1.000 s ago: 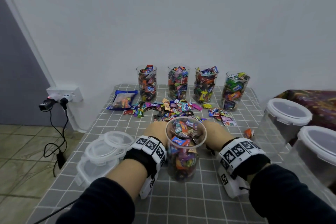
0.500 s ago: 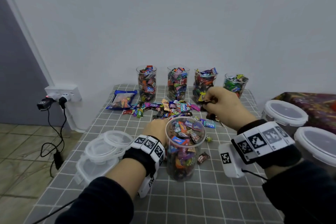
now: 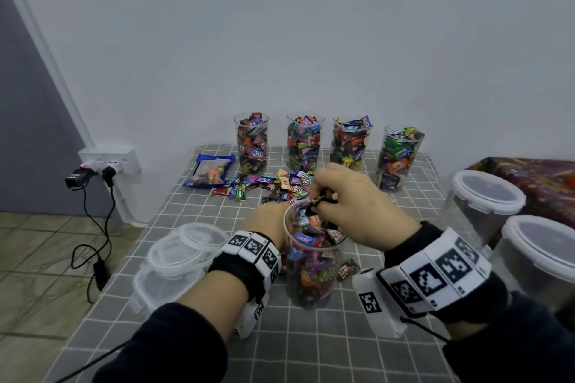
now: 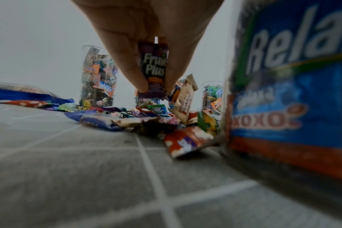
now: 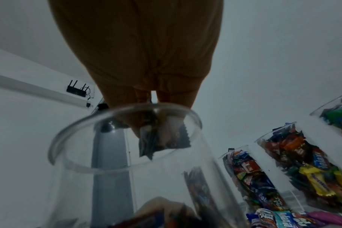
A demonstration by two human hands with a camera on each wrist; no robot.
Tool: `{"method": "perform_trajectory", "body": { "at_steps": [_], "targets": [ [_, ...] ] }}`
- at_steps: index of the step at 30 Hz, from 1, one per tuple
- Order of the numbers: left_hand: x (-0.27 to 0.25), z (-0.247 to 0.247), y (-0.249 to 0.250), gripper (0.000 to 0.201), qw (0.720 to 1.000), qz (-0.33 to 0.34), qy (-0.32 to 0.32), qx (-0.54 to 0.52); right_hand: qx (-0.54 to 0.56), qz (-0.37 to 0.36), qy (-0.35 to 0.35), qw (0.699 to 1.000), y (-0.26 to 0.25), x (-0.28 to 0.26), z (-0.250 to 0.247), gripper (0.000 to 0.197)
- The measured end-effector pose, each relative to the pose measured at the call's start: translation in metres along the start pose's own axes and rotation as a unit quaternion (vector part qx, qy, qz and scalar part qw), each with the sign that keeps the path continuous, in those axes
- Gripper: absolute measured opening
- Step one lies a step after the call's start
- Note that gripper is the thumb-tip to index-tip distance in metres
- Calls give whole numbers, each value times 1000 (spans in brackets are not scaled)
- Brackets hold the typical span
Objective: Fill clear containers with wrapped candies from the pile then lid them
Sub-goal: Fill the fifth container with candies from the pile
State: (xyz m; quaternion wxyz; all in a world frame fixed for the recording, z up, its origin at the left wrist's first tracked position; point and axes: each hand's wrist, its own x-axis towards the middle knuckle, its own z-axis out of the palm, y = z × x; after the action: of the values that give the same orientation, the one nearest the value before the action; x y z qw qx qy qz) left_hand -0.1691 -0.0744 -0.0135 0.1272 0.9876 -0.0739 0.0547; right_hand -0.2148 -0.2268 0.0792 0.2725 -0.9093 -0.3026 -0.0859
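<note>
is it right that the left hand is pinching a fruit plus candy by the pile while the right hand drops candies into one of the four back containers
Not quite. The right hand holds its candies over the front container, not a back one; the head view shows it. The left hand does pinch a Fruit Plus candy by the pile.

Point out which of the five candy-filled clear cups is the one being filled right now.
The near cup, alone in front of the candy pile; the right hand holds candies over its rim.

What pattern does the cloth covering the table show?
The tablecloth is grey with a grid of thin white lines forming squares. The head view shows it best.
</note>
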Motion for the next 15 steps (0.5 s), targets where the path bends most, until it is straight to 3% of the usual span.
{"method": "perform_trajectory", "body": {
  "at_steps": [8,11,13,15],
  "targets": [
    [-4,-2,-12,17,994,-66,22,-82,3,9,-8,1000,5,-10,3,9],
    [-9,-5,-15,13,990,-73,57,-109,33,21,45,998,9,-15,5,6],
    [-13,-7,-17,14,988,-72,71,-116,66,36,78,994,15,-21,7,19],
    [-16,-8,-19,14,987,-69,74,-126,119,67,51,989,19,-27,9,50]
  ]
}}
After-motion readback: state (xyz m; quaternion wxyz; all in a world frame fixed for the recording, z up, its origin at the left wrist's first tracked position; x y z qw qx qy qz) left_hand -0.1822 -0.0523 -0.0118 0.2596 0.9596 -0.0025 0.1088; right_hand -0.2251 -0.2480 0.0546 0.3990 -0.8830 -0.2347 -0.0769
